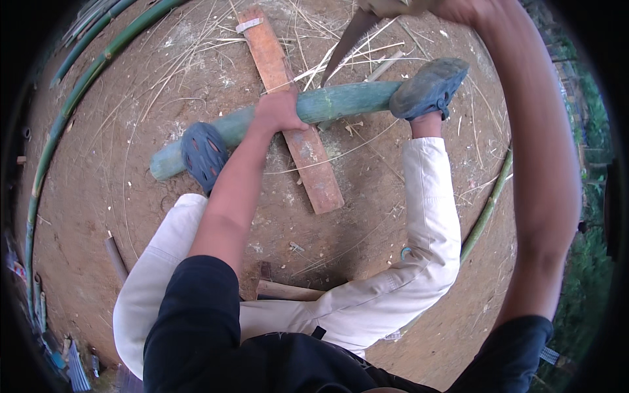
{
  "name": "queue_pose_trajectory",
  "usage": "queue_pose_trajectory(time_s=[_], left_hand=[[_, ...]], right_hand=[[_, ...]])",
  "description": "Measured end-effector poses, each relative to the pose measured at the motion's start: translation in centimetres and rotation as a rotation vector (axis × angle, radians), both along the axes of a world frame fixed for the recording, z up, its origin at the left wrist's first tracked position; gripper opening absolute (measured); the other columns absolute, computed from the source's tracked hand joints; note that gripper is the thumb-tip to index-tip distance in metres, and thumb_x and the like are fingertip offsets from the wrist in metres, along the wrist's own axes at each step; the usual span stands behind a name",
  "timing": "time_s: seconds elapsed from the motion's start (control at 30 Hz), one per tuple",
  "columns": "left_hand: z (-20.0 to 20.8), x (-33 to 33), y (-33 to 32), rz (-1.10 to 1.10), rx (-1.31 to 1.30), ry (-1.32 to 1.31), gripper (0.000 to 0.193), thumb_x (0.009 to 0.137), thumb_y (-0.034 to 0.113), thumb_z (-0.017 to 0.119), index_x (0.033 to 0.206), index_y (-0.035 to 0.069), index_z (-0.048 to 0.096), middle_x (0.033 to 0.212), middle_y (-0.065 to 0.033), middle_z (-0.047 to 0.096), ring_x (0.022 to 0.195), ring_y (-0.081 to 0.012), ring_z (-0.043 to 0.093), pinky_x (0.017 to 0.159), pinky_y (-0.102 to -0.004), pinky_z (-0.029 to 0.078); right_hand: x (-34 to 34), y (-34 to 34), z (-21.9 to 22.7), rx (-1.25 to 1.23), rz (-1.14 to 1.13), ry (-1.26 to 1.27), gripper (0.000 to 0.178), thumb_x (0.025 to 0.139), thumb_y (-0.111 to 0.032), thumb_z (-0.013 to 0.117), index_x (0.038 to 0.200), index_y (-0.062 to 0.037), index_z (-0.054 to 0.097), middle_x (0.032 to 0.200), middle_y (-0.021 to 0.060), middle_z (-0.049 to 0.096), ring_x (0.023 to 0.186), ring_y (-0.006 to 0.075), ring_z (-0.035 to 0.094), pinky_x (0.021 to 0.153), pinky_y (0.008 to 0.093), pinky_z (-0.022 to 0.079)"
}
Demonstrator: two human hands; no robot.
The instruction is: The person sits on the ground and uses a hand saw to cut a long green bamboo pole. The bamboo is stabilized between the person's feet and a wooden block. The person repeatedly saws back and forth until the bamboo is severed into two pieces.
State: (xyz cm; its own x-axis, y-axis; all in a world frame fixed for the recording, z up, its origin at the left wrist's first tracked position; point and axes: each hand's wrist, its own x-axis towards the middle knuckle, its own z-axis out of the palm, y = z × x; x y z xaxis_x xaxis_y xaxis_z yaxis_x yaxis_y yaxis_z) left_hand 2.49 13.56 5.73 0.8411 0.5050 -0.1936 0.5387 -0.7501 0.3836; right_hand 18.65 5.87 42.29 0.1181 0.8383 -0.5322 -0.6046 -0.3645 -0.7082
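Observation:
A thick green bamboo pole (350, 99) lies crosswise over a reddish wooden plank (314, 167). My left hand (278, 111) is closed round the pole where the two cross. At the top edge my right hand (462, 9), partly cut off by the frame, grips a saw (354, 40) by its handle. The tapered blade slants down to the left, its tip close to the pole's far side; whether they touch I cannot tell. My dark clogs press on the pole, the left clog (204, 156) near its left end and the right clog (429, 88) at its right end.
Long green bamboo poles (47, 154) curve along the left, and a thinner bamboo stalk (487, 209) lies at the right. Pale strips (187, 62) litter the dirt floor at the far side. A wooden board (288, 291) sits below my legs. Assorted items lie at lower left.

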Motion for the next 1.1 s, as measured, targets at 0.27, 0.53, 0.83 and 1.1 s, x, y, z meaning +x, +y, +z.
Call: queue_pose_trajectory(time_s=[0.27,0.53,0.83,1.1], left_hand=[[-2.6,-1.6,0.5,0.059,0.162,-0.048,0.085,0.062,0.051,0.088,0.123,0.002,0.056,0.115,-0.0181,0.069,0.106,-0.0354,0.069,0.09,-0.0446,0.057],[-3.1,0.1,-0.4,-0.04,0.217,-0.02,0.085,0.062,0.048,0.091,0.123,0.002,0.055,0.118,-0.0196,0.067,0.109,-0.0342,0.068,0.091,-0.0435,0.057],[-1.4,0.7,0.2,-0.068,0.149,0.11,0.091,0.061,0.05,0.091,0.129,0.0,0.055,0.125,-0.0202,0.067,0.114,-0.0346,0.067,0.096,-0.0425,0.055],[-2.0,-0.1,-0.3,-0.049,0.323,-0.001,0.089,0.059,0.048,0.09,0.129,0.003,0.06,0.122,-0.0166,0.06,0.118,-0.0359,0.057,0.097,-0.0456,0.054]], right_hand=[[-7.1,-7.4,-6.4,0.168,-0.241,-0.223,0.019,0.107,-0.015,0.054,0.11,0.003,0.056,0.067,-0.0061,0.046,0.044,0.0011,0.038,0.034,0.018,0.032],[-13.9,-30.2,-17.0,0.261,-0.485,-0.727,0.031,0.101,-0.026,0.06,0.11,0.0031,0.054,0.064,-0.0004,0.048,0.046,0.0081,0.043,0.04,0.0236,0.033],[-16.8,-26.7,-32.1,0.127,-0.42,-0.663,0.029,0.103,-0.03,0.063,0.096,-0.0029,0.057,0.073,0.0006,0.053,0.064,0.0092,0.049,0.059,0.0261,0.04],[-15.6,-23.3,-32.9,0.07,-0.332,-0.792,0.029,0.1,-0.03,0.069,0.095,-0.0018,0.062,0.075,-0.0008,0.052,0.069,0.0092,0.045,0.063,0.0284,0.041]])
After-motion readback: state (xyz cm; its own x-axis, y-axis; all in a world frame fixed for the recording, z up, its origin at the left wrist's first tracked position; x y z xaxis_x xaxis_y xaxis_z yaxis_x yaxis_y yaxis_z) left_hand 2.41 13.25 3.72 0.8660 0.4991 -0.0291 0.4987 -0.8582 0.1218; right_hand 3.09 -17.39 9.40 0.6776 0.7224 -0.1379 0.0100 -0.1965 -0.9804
